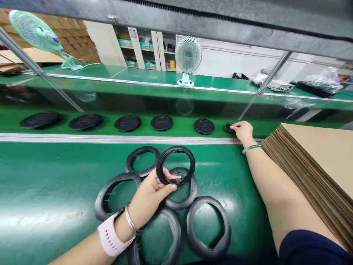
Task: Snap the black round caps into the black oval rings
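My left hand [154, 193] pinches the lower edge of a thin black plastic ring [192, 162], raised and tilted above the bench. Beneath and around it lie several thicker dark grey rings, among them one ring [226, 235] at the right and another ring [100, 200] at the left, partly overlapped. My right hand [244, 131] reaches out to the green belt, its fingertips closed on a small black part [228, 128]; most of that part's shape is hidden. To its left, round black discs sit spaced along the belt, the nearest disc [204, 126] a short way off.
A metal rail [82, 138] separates the green bench [55, 162] from the belt [182, 129]. Stacked cardboard sheets [317, 154] stand beside my right arm. Beyond the belt are two fans, one fan [188, 55] in the middle. A metal beam [176, 22] crosses overhead.
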Available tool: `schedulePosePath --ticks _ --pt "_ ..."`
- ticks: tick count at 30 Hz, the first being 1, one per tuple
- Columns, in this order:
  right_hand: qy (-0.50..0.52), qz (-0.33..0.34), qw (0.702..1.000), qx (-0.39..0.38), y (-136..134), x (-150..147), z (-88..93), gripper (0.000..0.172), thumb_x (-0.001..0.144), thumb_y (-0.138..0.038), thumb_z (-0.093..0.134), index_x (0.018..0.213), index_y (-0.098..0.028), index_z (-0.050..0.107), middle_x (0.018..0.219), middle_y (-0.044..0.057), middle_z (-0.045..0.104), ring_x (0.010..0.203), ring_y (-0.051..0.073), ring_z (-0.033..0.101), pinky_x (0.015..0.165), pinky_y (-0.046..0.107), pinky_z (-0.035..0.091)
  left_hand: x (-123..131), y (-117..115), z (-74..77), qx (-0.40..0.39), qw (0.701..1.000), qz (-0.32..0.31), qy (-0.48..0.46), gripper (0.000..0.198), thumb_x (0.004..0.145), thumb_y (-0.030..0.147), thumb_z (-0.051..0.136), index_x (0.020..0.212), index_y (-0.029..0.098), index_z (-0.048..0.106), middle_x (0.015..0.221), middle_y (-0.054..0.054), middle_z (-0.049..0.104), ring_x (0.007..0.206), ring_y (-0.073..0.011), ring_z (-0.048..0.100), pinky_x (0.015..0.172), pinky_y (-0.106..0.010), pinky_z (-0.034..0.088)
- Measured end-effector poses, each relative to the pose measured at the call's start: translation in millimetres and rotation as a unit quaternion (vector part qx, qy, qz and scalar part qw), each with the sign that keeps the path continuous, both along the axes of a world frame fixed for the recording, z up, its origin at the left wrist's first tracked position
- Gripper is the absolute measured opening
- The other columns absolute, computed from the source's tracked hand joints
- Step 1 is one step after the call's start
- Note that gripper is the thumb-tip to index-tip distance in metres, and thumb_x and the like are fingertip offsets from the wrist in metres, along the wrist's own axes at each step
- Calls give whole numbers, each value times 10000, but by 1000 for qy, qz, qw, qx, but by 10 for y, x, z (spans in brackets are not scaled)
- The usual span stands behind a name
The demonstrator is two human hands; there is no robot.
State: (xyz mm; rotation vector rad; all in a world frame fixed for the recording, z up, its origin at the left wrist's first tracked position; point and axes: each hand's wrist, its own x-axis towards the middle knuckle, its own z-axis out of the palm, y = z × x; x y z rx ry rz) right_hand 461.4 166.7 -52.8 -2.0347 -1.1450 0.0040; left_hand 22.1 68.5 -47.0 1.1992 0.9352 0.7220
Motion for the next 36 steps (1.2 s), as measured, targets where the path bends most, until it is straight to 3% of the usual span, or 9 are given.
schedulePosePath --ticks 4,7,9,11,18,24,30,36 --pt "14 134 985 108 -527 -961 372 89 889 -257 773 864 -171 777 827 44 658 765 192 626 736 300 521 27 -46 21 -1 1000 20 -24 418 724 239 791 966 215 451 977 -79 776 1056 -243 719 872 -359 566" --pt "8 345 916 204 -1059 -1745 661 53 919 -225 759 872 -207 774 801 24 636 759 195 606 707 316 512 44 -123 50 7 999 29 -30 447 718 227 804 957 224 427 917 -43 768 1050 -230 722 883 -343 565" --pt "-7 426 880 211 -1316 -2122 732 69 960 -192 713 910 -193 761 785 24 625 730 186 591 673 309 501 52 -184 73 17 999 35 -22 460 718 234 810 982 224 434 915 -22 754 987 -209 736 873 -329 573" --pt "-35 453 865 214 -1435 -2331 676 100 997 -174 659 943 -165 743 785 35 619 711 184 578 649 309 488 59 -236 94 27 999 41 -12 483 720 244 812 1045 220 455 955 -17 738 955 -195 737 846 -313 587" --pt "-132 466 847 219 -1362 -2351 252 195 1061 -203 545 983 -128 707 810 63 595 709 192 541 656 311 469 63 -272 56 44 998 36 30 638 722 265 812 1243 223 447 1181 -77 705 1059 -244 710 868 -351 606" --pt "-106 476 850 200 -1325 -2339 164 263 1080 -236 502 931 -142 698 780 43 549 681 179 507 632 296 461 49 -267 46 23 996 18 82 701 715 274 817 1298 243 429 1260 -77 654 1102 -263 684 865 -350 605" --pt "-236 468 821 228 -1301 -2321 109 322 1060 -134 423 854 -132 670 706 31 466 642 192 422 558 311 367 93 -259 88 3 998 20 58 697 688 229 836 1262 244 442 1142 -27 687 1005 -212 703 847 -317 599" --pt "-201 477 830 208 -1291 -2308 86 333 1083 -191 429 857 -129 666 760 51 501 691 200 456 614 308 402 87 -252 64 4 998 17 55 665 708 222 834 1251 257 452 1128 -2 680 973 -175 695 808 -267 590"
